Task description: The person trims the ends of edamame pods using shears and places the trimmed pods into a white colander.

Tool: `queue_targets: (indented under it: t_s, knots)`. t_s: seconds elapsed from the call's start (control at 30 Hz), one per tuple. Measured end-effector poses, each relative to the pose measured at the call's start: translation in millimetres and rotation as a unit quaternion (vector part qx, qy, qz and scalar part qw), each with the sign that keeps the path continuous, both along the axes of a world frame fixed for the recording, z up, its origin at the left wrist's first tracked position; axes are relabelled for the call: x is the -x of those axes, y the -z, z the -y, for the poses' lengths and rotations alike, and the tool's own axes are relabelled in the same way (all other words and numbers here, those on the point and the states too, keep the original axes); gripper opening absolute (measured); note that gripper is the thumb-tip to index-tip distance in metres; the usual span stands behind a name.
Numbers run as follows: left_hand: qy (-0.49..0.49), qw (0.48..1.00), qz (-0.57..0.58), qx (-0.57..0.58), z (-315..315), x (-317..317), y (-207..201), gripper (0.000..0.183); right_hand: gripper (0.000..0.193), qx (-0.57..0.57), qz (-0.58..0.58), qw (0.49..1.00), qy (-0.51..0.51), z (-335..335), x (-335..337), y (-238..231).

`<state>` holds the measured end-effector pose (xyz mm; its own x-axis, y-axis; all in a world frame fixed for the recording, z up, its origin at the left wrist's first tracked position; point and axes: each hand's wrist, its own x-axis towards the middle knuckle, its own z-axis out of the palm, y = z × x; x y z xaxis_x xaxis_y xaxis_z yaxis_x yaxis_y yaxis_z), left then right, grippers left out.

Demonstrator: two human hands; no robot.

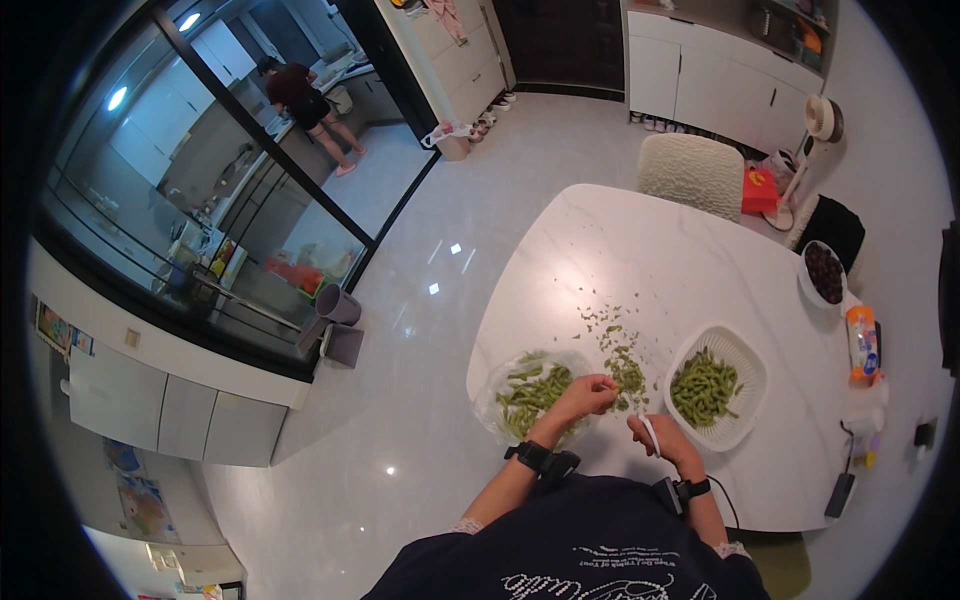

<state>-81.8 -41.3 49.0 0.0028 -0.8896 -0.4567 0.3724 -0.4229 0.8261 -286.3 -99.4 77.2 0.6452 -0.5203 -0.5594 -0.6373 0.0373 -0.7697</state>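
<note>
My left hand [588, 394] pinches a green bean pod at the edge of a clear bag [497, 392] of pods on the white table [650, 260]. My right hand [663, 437] is closed around white-handled scissors [650, 432], just right of the left hand. Between and beyond the hands lies a heap of green trimmings [625, 365]. A white colander [745, 355] with several green pods [705, 388] stands right of the right hand.
A bowl of dark fruit [824, 273], a bottle [862, 341] and a phone [840, 493] sit along the table's right edge. A cushioned chair [692, 174] stands at the far side. Another person [308, 105] stands in the kitchen behind glass doors.
</note>
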Motion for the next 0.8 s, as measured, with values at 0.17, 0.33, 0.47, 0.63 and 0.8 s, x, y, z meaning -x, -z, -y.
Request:
queue_targets:
  t_s: [0.17, 0.33, 0.47, 0.63, 0.8]
  knots:
    - [-0.013, 0.999, 0.048, -0.021, -0.8, 1.7, 1.7, 0.016, 0.059, 0.002, -0.034, 0.999, 0.015, 0.3, 2.2, 4.5]
    - [-0.120, 0.992, -0.036, -0.030, 5.0, -5.6, 5.2, 0.014, 0.054, 0.120, -0.013, 0.993, -0.003, 3.0, 4.7, 25.2]
    - [-0.190, 0.972, -0.133, -0.048, 7.4, -5.8, -5.5, 0.027, 0.056, 0.091, -0.003, 0.996, -0.009, 0.6, -0.4, 3.7]
    - [-0.173, 0.975, -0.123, -0.060, 9.1, -0.6, -12.4, 0.022, 0.055, 0.070, 0.006, 0.998, 0.002, 1.1, -1.6, -5.9]
    - [-0.125, 0.983, -0.124, -0.049, 10.6, 8.2, -14.3, 0.016, 0.056, 0.060, 0.016, 0.998, 0.001, 0.1, -1.5, 0.0]
